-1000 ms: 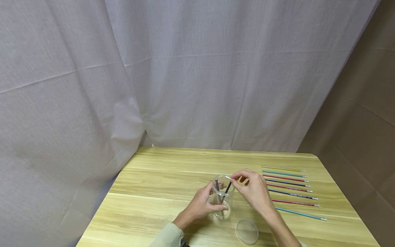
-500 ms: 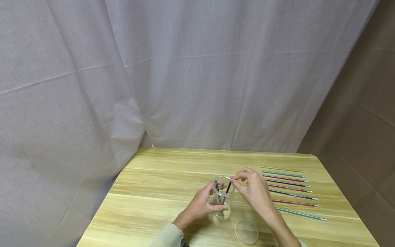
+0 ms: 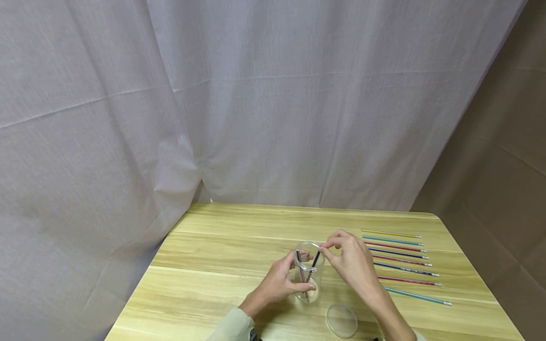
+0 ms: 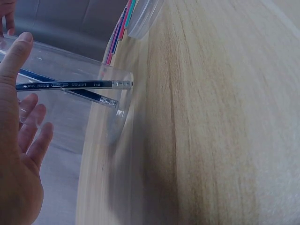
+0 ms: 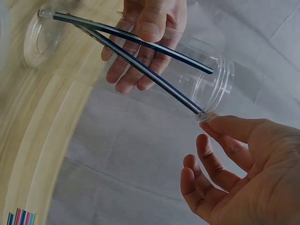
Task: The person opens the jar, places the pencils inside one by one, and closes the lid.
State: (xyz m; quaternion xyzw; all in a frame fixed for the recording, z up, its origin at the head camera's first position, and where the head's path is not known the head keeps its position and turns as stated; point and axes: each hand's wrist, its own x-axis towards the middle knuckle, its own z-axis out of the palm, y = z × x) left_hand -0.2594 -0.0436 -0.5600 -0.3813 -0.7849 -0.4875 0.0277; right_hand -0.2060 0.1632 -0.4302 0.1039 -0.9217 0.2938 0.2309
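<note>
My left hand (image 3: 277, 279) holds a clear plastic jar (image 3: 315, 282) round its side, the thumb across the front. Two dark blue pencils (image 5: 159, 82) lean crossed inside it, their eraser ends (image 4: 123, 85) at the base. My right hand (image 3: 351, 260) is at the open mouth, its thumb and index finger pinching the rim (image 5: 225, 82) beside one pencil's upper end; the other fingers are loosely curled. Whether they also touch that pencil, I cannot tell. Near the jar's base lies a round clear lid (image 3: 341, 320).
On the right side of the wooden table (image 3: 204, 284), several pencils lie in a row, including a yellow pencil (image 3: 390, 234), a navy pencil (image 3: 405, 269) and a teal pencil (image 3: 418, 297). Grey cloth (image 3: 273, 118) hangs behind the table.
The pencils inside the jar have shifted slightly, the left one's top a little lower. Both hands stay nearly where they were; the right has moved a hair to the right.
</note>
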